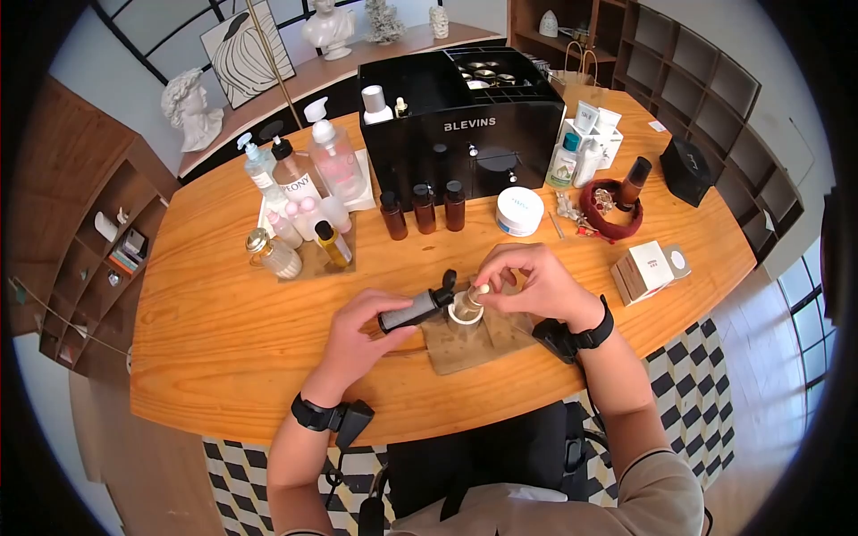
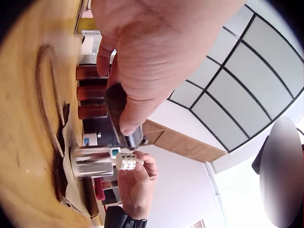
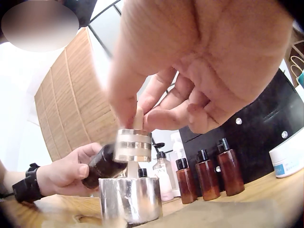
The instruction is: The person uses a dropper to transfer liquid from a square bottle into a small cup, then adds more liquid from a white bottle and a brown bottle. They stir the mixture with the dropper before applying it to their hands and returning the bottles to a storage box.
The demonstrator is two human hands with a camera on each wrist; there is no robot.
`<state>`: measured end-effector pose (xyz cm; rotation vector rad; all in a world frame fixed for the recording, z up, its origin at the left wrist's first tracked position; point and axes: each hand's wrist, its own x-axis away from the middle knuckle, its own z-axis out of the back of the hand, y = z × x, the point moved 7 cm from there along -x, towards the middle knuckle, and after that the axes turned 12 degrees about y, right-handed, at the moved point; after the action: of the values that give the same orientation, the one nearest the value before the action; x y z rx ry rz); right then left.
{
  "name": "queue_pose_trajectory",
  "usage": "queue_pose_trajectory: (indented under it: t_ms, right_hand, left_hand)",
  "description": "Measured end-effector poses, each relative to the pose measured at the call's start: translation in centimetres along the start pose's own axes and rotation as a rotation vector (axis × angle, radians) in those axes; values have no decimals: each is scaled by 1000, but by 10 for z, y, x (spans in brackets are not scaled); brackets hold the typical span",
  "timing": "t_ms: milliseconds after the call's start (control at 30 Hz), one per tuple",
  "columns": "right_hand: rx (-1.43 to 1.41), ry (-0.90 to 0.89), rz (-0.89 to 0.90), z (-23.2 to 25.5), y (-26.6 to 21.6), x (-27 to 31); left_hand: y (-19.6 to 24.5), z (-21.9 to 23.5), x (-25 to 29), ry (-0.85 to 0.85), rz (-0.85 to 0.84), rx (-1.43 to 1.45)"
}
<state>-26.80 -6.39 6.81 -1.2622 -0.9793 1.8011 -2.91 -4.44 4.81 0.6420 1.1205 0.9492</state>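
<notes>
Left hand [image 1: 362, 335]: fingers curled round a dark cylindrical bottle [image 1: 413, 309], held tilted, black pump end toward the metal cup.
Metal cup [image 1: 465, 310]: shiny, cylindrical, upright on a brown mat [image 1: 469, 344] at the counter's [image 1: 223, 330] near edge.
Right hand [image 1: 527, 281]: fingertips pinch a ribbed silver cap [image 3: 134, 145] on a pale stem, just above the cup.
Behind: three amber bottles [image 1: 424, 208], white jar [image 1: 519, 211], black glossy box [image 1: 460, 121], all well apart from the hands.
</notes>
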Motion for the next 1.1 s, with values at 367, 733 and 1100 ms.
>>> queue_pose_trajectory:
  t_ms: [367, 733, 1100]
  right_hand:
    - [80, -13, 97, 0, -12, 0]
    - [156, 0, 28, -2, -16, 3]
    - [119, 1, 124, -3, -23, 4]
  left_hand:
    - [-3, -1, 4, -18, -8, -61]
    - [-5, 3, 3, 24, 119, 27]
    - [-5, 2, 4, -21, 49, -26]
